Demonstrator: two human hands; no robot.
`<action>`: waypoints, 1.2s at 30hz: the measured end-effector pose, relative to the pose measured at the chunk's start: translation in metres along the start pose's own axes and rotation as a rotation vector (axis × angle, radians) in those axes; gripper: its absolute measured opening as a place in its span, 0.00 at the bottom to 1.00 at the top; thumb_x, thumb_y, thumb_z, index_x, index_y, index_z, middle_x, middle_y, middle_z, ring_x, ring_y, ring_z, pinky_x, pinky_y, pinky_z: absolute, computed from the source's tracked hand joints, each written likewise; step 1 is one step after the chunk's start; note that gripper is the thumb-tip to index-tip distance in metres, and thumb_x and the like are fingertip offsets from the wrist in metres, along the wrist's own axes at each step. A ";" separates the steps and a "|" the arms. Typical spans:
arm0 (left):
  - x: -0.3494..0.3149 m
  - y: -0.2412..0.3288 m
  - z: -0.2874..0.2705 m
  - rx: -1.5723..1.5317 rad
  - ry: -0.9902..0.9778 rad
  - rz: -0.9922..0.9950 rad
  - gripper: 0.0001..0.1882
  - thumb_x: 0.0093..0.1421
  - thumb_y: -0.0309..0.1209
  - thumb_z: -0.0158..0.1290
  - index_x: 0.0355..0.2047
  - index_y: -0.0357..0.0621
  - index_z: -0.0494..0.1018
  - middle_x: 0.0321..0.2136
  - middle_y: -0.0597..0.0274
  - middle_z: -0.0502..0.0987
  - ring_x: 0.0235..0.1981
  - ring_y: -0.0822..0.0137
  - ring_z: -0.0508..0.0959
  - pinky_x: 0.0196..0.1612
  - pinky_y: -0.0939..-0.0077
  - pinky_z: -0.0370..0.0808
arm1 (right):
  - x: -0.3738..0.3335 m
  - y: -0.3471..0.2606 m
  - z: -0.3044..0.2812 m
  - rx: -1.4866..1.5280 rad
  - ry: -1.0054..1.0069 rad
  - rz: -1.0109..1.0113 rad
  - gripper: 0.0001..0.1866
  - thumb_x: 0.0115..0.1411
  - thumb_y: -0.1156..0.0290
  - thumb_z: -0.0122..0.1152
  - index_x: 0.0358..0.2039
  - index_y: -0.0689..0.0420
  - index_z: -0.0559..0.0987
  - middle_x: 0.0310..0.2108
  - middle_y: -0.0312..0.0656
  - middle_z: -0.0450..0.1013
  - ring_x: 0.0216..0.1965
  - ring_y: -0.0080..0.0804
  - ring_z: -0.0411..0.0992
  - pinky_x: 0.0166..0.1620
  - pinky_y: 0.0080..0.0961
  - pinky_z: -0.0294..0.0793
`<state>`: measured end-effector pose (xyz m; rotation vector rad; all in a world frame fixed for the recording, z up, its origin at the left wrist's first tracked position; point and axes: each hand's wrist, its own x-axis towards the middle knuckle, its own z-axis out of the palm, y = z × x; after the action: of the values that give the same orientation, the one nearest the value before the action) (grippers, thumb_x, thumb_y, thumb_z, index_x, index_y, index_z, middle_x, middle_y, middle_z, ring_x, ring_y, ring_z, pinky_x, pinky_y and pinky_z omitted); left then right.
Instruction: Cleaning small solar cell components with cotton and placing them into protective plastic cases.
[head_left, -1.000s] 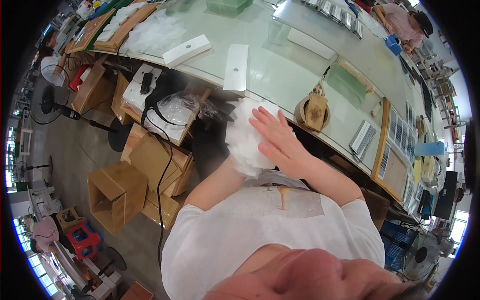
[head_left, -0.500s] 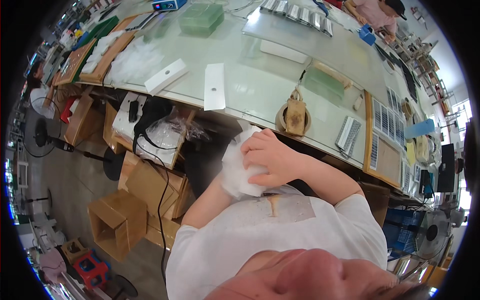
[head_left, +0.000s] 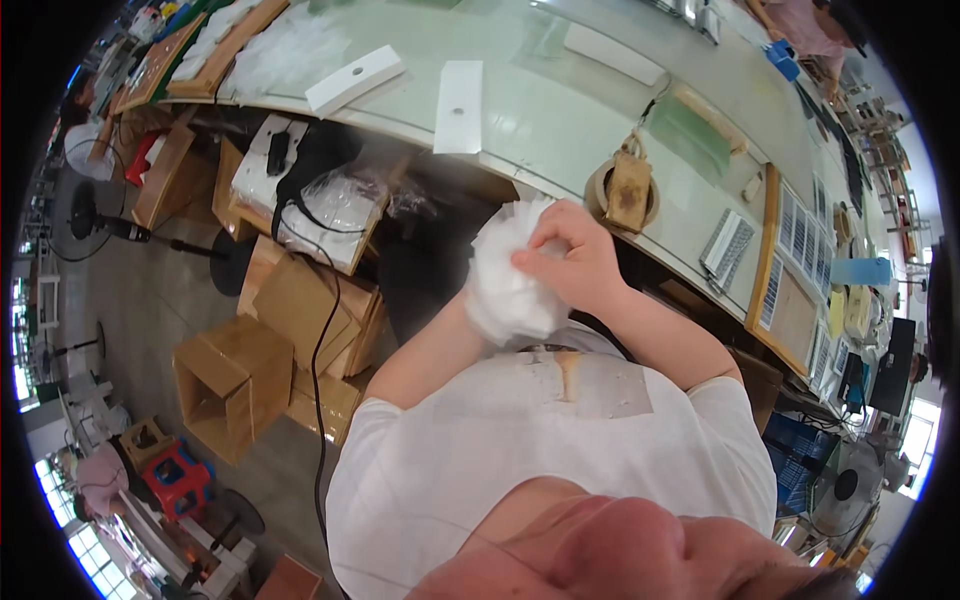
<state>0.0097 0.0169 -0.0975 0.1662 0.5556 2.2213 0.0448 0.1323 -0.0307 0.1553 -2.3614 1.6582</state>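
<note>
A loose bundle of thin white sheets [head_left: 505, 275] is held up in front of my chest, just off the table's front edge. Its outer edges fan out in uneven layers. My left forearm [head_left: 430, 350] runs up to the bundle from below; the left hand supports it, with its fingers hidden behind the sheets. My right hand [head_left: 575, 255] lies over the bundle's right side, thumb and forefinger closed together on the top layer. Whether the sheets are soft plastic or paper, I cannot tell.
The glass-topped table [head_left: 540, 130] bears two white strips, one a flat card [head_left: 459, 110], and a tape roll with a brown block [head_left: 628, 190] on it. Small dark panels [head_left: 795, 235] lie right. Under the table sits a plastic-wrapped pile [head_left: 325, 215]; an open carton [head_left: 235, 385] stands left.
My right hand has lifted and curled from lying spread on the bundle into a pinch. The bundle is fanned out more. My view has tilted downward.
</note>
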 end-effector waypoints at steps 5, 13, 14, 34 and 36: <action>0.003 0.007 -0.002 -0.239 -0.045 -0.078 0.13 0.65 0.37 0.41 0.43 0.43 0.66 0.40 0.64 0.69 0.44 0.70 0.72 0.45 0.76 0.72 | 0.005 -0.007 0.009 0.003 0.145 0.253 0.10 0.47 0.73 0.69 0.21 0.59 0.73 0.25 0.37 0.67 0.28 0.27 0.66 0.36 0.23 0.66; -0.014 -0.006 -0.014 0.289 0.108 0.026 0.14 0.66 0.37 0.42 0.47 0.43 0.65 0.44 0.60 0.70 0.46 0.69 0.72 0.49 0.73 0.72 | 0.012 -0.007 -0.001 -0.293 -0.295 0.098 0.09 0.49 0.71 0.65 0.22 0.58 0.73 0.19 0.37 0.66 0.24 0.28 0.66 0.36 0.28 0.66; -0.012 0.001 -0.015 -0.023 0.017 -0.093 0.14 0.66 0.37 0.41 0.48 0.43 0.65 0.44 0.60 0.70 0.47 0.68 0.72 0.50 0.73 0.72 | 0.010 -0.002 0.008 -0.162 -0.077 0.290 0.09 0.49 0.72 0.65 0.22 0.58 0.73 0.20 0.37 0.68 0.23 0.29 0.66 0.38 0.30 0.66; -0.026 0.040 0.027 2.064 0.452 0.325 0.54 0.55 0.61 0.48 0.64 0.30 0.40 0.63 0.29 0.42 0.66 0.36 0.42 0.61 0.31 0.38 | -0.005 0.037 0.033 1.414 0.009 0.649 0.26 0.67 0.55 0.40 0.61 0.55 0.62 0.59 0.44 0.63 0.60 0.40 0.62 0.61 0.38 0.61; -0.036 0.048 0.038 2.126 0.376 0.190 0.56 0.54 0.60 0.50 0.65 0.29 0.37 0.64 0.30 0.42 0.66 0.38 0.44 0.61 0.35 0.42 | -0.007 0.037 0.032 1.553 -0.029 0.723 0.26 0.66 0.56 0.40 0.61 0.55 0.62 0.60 0.44 0.63 0.60 0.40 0.63 0.61 0.39 0.62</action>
<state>0.0112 -0.0252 -0.0402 0.8261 2.8502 0.8107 0.0382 0.1144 -0.0762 -0.4523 -0.5546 3.3594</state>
